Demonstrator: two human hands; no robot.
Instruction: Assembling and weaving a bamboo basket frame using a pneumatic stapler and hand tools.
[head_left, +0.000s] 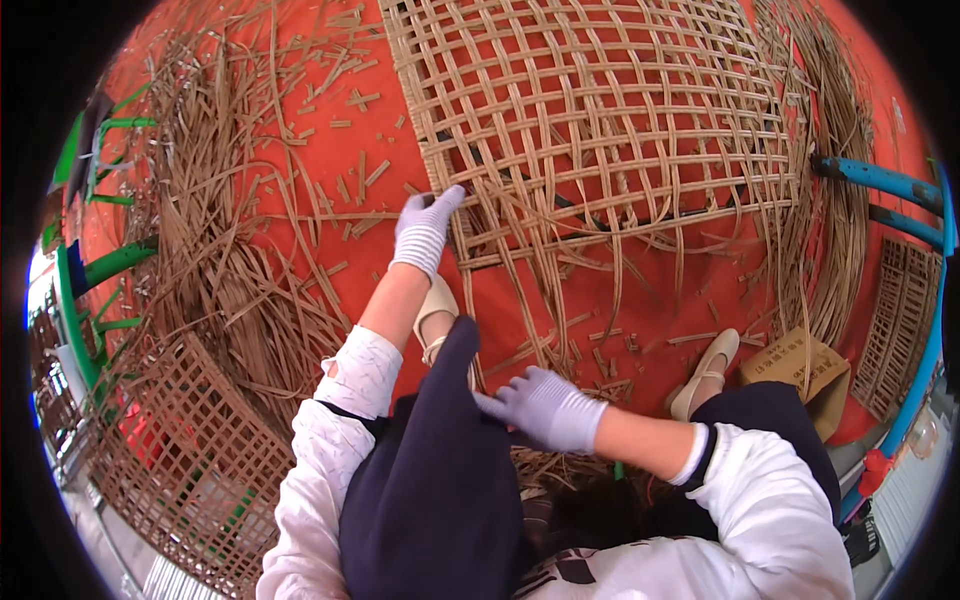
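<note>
A large open-weave panel (560,135) of tan flat strips over a dark frame lies in front of me, with loose strip ends hanging from its near edge. My left hand (425,232), in a pale striped glove, has its fingertips closed at the panel's left edge, close to the near left corner. Lower down, by my raised knee, my gloved right hand (548,408) is closed with thumb and forefinger together. A strip (472,310) hangs from that corner down to its fingertips. The exact grip of both hands is partly hidden.
Heaps of loose strips (215,200) lie left of the panel, and another bundle (835,120) lies right. Cut bits are scattered over the red floor sheet (340,80). Finished lattice pieces (190,450) lean at left. A cardboard box (800,365) and blue metal bars (890,180) stand at right.
</note>
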